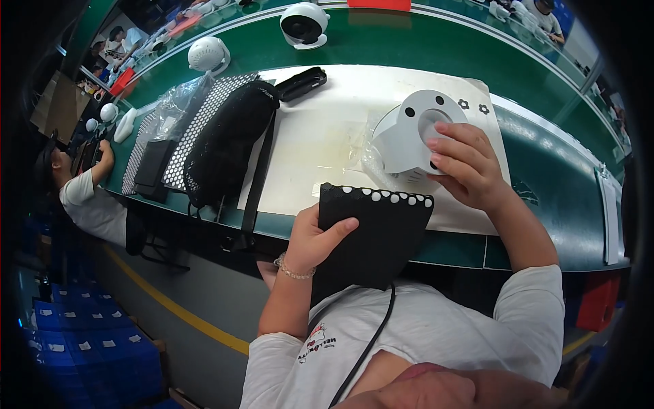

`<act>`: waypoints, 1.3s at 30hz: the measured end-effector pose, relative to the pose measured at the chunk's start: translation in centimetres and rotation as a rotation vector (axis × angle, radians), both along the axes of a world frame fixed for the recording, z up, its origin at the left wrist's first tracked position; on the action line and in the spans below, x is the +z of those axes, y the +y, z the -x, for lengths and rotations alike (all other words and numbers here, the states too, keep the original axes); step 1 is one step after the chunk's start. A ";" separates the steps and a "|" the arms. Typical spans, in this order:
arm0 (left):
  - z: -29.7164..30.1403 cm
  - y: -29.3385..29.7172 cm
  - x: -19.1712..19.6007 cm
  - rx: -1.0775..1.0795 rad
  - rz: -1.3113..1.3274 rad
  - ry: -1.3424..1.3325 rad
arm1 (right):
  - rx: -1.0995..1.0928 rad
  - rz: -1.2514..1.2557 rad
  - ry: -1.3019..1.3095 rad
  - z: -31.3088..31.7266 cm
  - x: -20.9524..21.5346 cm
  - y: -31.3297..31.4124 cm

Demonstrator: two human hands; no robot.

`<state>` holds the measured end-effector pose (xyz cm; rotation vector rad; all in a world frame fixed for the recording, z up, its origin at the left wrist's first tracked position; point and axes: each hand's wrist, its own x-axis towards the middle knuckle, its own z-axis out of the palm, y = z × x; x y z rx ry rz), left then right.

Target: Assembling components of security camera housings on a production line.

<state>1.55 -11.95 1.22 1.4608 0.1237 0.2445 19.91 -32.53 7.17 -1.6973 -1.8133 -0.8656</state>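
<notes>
1. While the left hand point(317, 242) grips a black sheet point(375, 238), thumb on the near face and other fingers hidden behind, a row of white circles point(385, 196) shows along its upper edge.
2. The right hand point(477, 167) curves over a white appliance point(402, 146), fingertips touching its round base point(424, 108); I cannot tell whether they pinch anything small.
3. That appliance lies base-up on a white board point(313, 123), beside clear plastic wrap point(371, 163).
4. Three black round pads point(439, 100) show on the base, so I judge the padding well advanced; any spot under the fingers is hidden.
5. The white circles probably mark pads already peeled off; the sheet's dark remainder suggests more are left.
6. Two black flower-shaped pieces point(484, 108) lie to the right, apart from the base.
7. Leftward sit a black bag point(235, 136) and white-dotted sheets point(178, 160), seemingly used up.
8. Farther off, two similar appliances point(304, 26) stand upright on the green workbench point(558, 198), apparently assembled, undersides unseen.
</notes>
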 end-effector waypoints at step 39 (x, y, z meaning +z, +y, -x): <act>0.0 -0.1 -0.3 0.002 0.004 -0.016 | 0.014 0.320 0.759 1.1 3.4 -0.8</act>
